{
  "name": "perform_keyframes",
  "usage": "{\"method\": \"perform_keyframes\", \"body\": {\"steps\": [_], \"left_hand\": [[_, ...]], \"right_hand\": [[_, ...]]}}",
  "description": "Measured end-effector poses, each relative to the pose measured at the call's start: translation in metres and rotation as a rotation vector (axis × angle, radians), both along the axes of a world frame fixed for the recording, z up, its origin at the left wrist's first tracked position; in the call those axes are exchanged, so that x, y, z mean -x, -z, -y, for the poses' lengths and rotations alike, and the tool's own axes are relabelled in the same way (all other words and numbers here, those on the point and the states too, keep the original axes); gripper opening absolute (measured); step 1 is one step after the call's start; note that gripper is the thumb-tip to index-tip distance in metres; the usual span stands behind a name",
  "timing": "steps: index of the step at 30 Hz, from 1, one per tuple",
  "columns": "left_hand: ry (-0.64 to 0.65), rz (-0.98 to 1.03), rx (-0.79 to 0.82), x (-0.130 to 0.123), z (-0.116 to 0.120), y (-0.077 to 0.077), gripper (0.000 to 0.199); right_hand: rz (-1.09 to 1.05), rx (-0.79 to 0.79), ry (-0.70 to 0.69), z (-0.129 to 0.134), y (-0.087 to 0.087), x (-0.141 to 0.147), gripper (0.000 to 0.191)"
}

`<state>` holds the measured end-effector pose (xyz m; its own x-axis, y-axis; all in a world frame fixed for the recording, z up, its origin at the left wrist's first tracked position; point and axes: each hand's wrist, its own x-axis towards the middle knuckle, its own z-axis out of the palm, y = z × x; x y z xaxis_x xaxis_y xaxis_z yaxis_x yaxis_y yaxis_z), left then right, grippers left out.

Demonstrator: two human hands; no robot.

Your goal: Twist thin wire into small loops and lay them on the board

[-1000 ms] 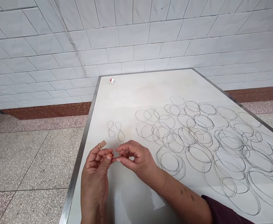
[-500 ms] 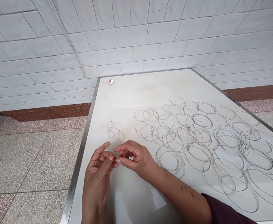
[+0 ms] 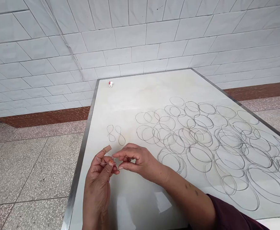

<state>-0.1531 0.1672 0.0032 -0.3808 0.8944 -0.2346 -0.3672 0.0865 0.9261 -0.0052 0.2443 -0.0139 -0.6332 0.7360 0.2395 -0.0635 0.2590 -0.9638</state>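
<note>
My left hand [image 3: 97, 183] is pinching a thin wire loop [image 3: 97, 158], apparently steadying it beside my right hand [image 3: 141, 162], whose grip I cannot tell, while figure-eight wires [image 3: 110, 133] are lying at twelve o'clock and wire rings [image 3: 194, 138] at two.

Even, fairly bright light is washing over the white bench [image 3: 140, 92], whose near surface is throwing back pale patches of glare beside a soft grey shadow. The wide lens is bending the wall tiles [image 3: 130, 36] towards the edges, and the held wire [image 3: 101, 162] is showing only faintly.
</note>
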Motion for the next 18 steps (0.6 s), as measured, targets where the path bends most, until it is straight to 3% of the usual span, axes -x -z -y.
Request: {"method": "perform_keyframes", "body": {"steps": [5,9,13,18], "left_hand": [[-0.015,0.027,-0.005,-0.002,-0.001,-0.004,0.049],[-0.076,0.071,-0.053,-0.004,-0.001,-0.006,0.051],[-0.062,0.073,-0.09,-0.004,-0.001,-0.005,0.052],[-0.008,0.043,-0.11,-0.004,0.0,-0.003,0.054]], "right_hand": [[-0.084,0.305,-0.006,0.001,-0.002,0.0,0.042],[-0.201,0.563,-0.054,0.0,-0.007,0.001,0.036],[-0.232,0.655,-0.063,-0.002,-0.012,0.001,0.024],[-0.202,0.697,-0.02,0.0,-0.013,0.0,0.028]]}}
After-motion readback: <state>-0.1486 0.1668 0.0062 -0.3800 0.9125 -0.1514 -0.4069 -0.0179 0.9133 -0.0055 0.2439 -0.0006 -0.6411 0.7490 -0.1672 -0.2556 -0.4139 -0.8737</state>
